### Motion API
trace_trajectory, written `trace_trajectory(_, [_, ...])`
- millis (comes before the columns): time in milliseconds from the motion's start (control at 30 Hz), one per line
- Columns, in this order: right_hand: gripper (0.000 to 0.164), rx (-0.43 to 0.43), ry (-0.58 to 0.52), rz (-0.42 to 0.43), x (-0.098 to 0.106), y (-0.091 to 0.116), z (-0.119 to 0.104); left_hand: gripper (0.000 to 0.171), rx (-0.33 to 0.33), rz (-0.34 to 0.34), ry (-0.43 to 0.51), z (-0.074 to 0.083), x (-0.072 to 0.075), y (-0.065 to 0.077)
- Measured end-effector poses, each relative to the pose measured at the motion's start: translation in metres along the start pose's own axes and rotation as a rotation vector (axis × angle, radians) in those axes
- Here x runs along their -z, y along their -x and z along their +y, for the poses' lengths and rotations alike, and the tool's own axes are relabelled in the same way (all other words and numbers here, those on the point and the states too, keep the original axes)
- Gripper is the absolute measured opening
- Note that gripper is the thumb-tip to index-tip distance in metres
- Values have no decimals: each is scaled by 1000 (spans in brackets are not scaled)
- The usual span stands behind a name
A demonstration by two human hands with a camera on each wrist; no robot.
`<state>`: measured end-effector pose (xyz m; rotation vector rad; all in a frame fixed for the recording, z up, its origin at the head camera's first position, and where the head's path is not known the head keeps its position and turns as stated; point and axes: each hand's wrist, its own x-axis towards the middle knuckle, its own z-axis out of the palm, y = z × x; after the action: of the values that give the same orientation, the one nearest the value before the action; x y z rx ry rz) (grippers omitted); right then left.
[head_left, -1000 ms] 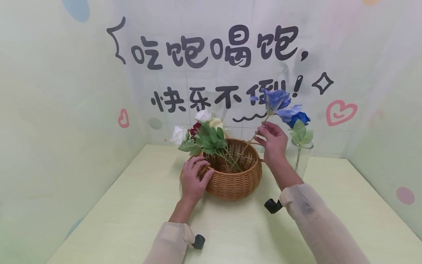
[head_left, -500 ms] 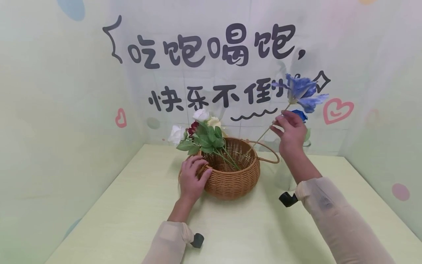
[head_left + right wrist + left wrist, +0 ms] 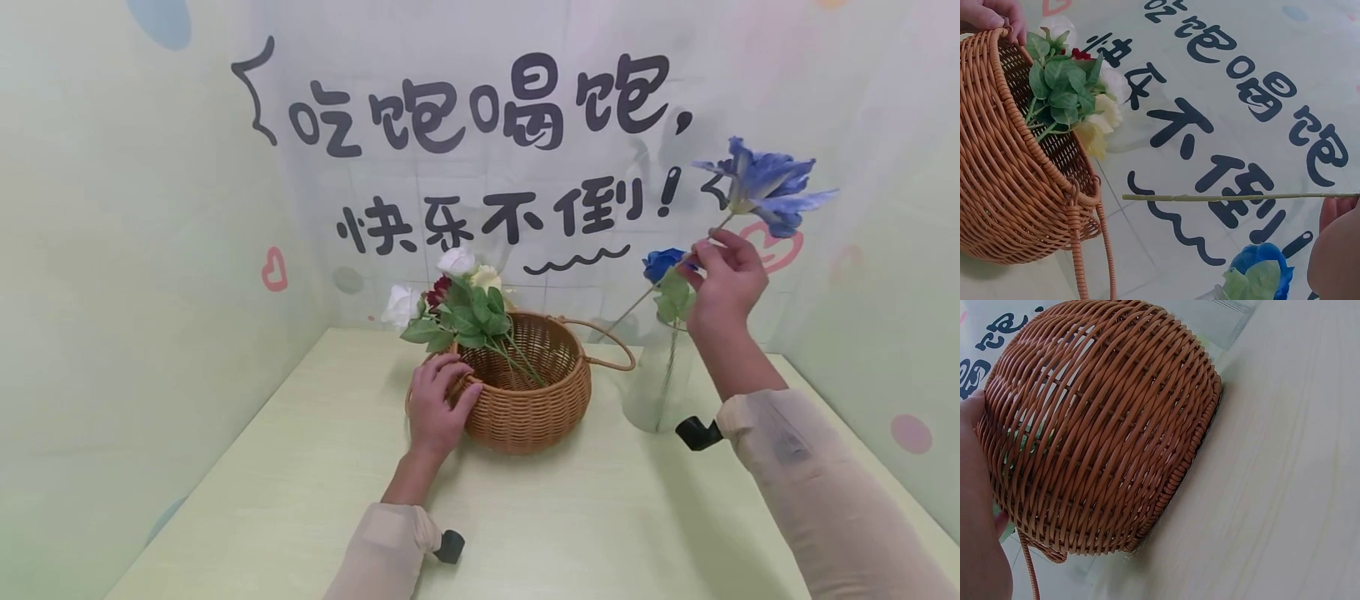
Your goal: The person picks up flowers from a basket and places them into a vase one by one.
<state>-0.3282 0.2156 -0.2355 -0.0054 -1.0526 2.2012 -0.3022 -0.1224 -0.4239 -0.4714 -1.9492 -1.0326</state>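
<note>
At the head view's centre, the left hand (image 3: 438, 407) grips a wicker basket (image 3: 528, 417) holding mixed flowers (image 3: 467, 308); right, a clear vase (image 3: 642, 390) holds a blue rose (image 3: 663, 265). Upper right, the right hand (image 3: 726, 279) pinches a violet-blue flower (image 3: 772, 185); the right wrist view shows only its stem (image 3: 1197, 198).

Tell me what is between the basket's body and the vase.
In the head view, one wicker handle and part of the held stem appear there; its depth is unclear.

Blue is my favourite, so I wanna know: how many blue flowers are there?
2: the pale blue flower is in the right hand, held by its stem; the dark blue flower stands in the glass vase beside the basket. Others may be hidden inside.
</note>
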Motion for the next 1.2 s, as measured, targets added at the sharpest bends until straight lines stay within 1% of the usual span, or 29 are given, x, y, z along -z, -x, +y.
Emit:
trace_trajectory(200, [19,23,-3,50,6,-6,-13,23,-1,-1,3,2,1,0])
trace_trajectory(333, [19,43,-11,84,11,-11,-17,23,7,-10,4,1,1,1])
trace_trajectory(500, [19,67,-36,101,15,-18,-24,23,-3,-4,-1,-1,0,2])
trace_trajectory(633, [19,69,-61,117,16,-23,-31,23,-8,1,-2,-2,0,2])
trace_trajectory(767, [20,74,-80,152,16,-27,-39,23,3,-9,-2,0,1,2])
trace_trajectory(900, [20,95,-74,182,16,-30,-45,23,10,-17,-3,1,1,2])
trace_trajectory(1200, [18,110,-55,201,15,-29,-53,23,4,-10,-5,1,1,0])
